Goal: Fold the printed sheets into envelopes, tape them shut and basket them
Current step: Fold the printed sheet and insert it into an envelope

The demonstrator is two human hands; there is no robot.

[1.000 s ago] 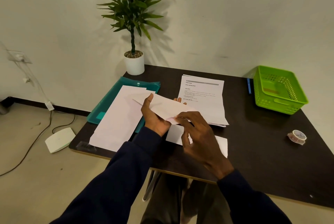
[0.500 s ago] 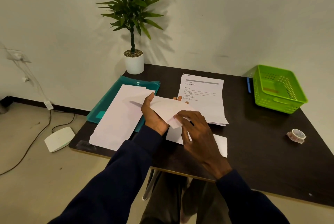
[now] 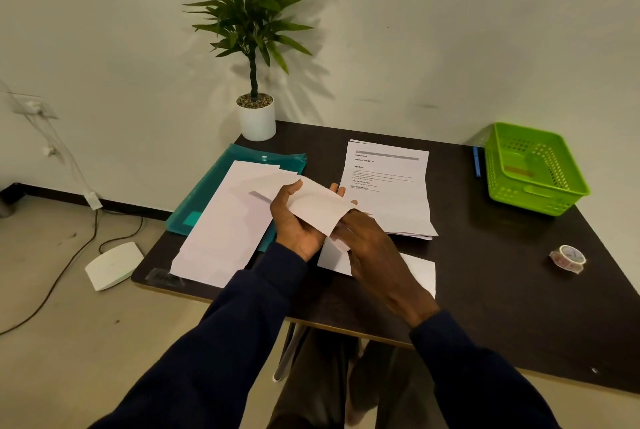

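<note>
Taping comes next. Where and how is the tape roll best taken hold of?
Probably from above with the right hand: the tape roll lies roughly flat, hole upward, apart from other things. Pinch across its outer rim with fingers and thumb.

I'm holding the envelope [image 3: 318,203] between my left hand [image 3: 298,220] and right hand [image 3: 374,255], above the table [image 3: 502,272]. Right of my grip, bare tabletop is lying open as far as the tape [image 3: 568,258], and the basket [image 3: 530,198] is standing well beyond it. Just past my fingers the printed sheets [image 3: 391,193] are lying flat and low. Left of the grip, loose papers [image 3: 228,227] are covering a folder [image 3: 207,193]. The plant [image 3: 256,117] is rising tall, far left.
</note>
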